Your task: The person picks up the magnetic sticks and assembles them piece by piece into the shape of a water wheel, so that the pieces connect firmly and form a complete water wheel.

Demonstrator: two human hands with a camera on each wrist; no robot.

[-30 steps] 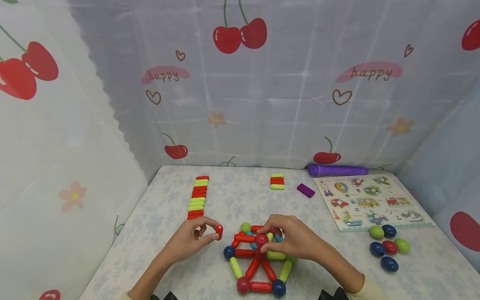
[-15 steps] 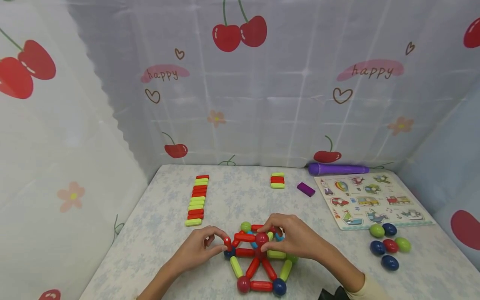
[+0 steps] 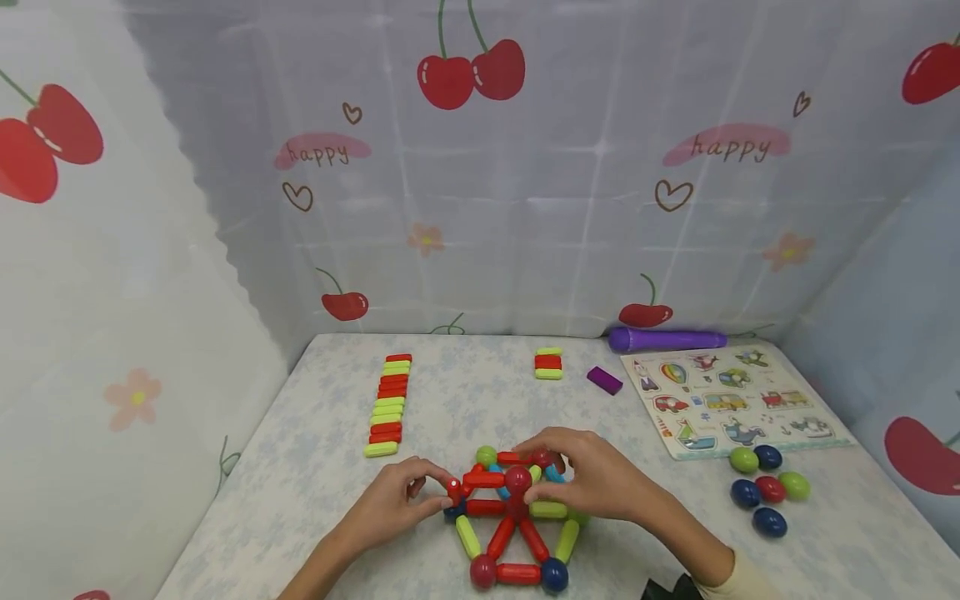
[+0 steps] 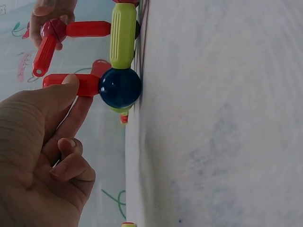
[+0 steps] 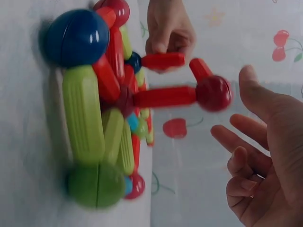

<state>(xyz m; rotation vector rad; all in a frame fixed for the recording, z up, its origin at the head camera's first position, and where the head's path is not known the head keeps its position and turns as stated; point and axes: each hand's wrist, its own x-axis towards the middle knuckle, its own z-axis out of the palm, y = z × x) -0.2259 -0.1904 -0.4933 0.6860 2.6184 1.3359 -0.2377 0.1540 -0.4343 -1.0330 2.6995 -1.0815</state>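
My left hand (image 3: 397, 504) pinches a red rod (image 4: 85, 85) between thumb and finger. The rod stands upright on a navy ball (image 4: 120, 88) at the left corner of a frame of rods and balls (image 3: 519, 573). At the frame's middle, another upright red rod (image 5: 163, 96) carries a dark red ball (image 5: 214, 93). From that ball a red rod (image 3: 483, 480) points left, its outer end free. My right hand (image 5: 279, 146) is beside the dark red ball, thumb and fingers apart, with a gap to it in the right wrist view.
A column of red and lime rods (image 3: 387, 408) lies at left, with a short stack (image 3: 548, 364) farther back. A purple block (image 3: 604, 381), purple microphone-shaped toy (image 3: 667, 339) and picture board (image 3: 735, 404) lie back right. Several loose balls (image 3: 770, 489) sit at right. Patterned curtains surround the table.
My left hand has moved right and brought the red rod onto the navy ball. My right thumb has shifted slightly away from the dark red ball. The head view has turned a little.
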